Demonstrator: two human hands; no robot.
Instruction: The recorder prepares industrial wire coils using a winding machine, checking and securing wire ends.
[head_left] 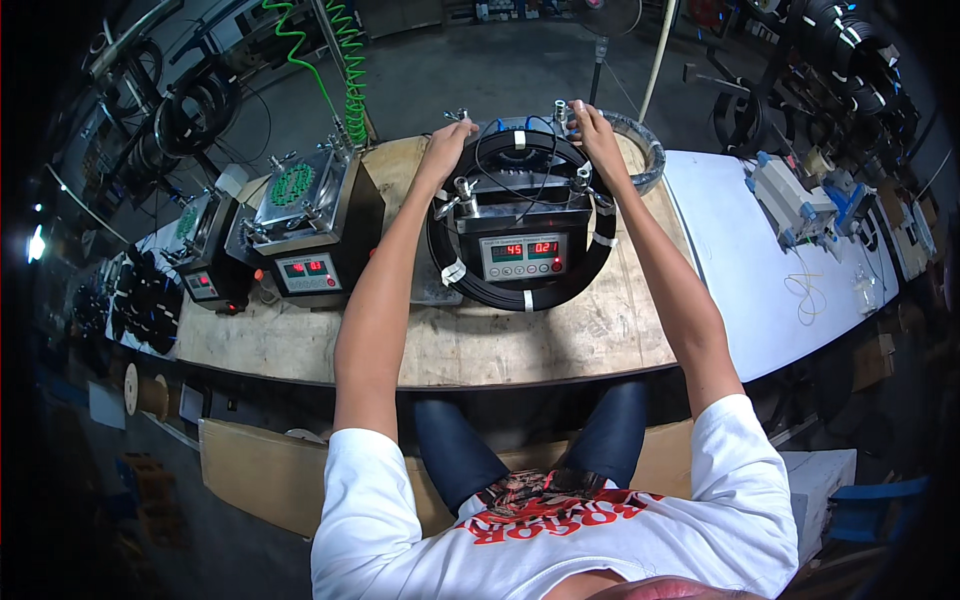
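A boxy metal pressure tester (520,222) with a lit red digital panel stands in front of me on the wooden bench. A coil of black cable (597,262), tied with white tape, leans upright around its front. My left hand (447,152) is curled at the machine's far left corner, fingers closed at a metal wing nut (457,115). At the far right corner, my right hand (593,137) has its fingers bent together against another wing nut (560,111); the fingertips are partly hidden. Two nearer wing nuts (464,192) stand untouched.
Two similar testers (318,225) with green pieces on top stand to the left. A thick clear-wrapped hose coil (650,150) lies behind my right hand. A white table (740,270) adjoins on the right, carrying a grey device (792,198). Green spiral air hoses (354,75) hang at back left.
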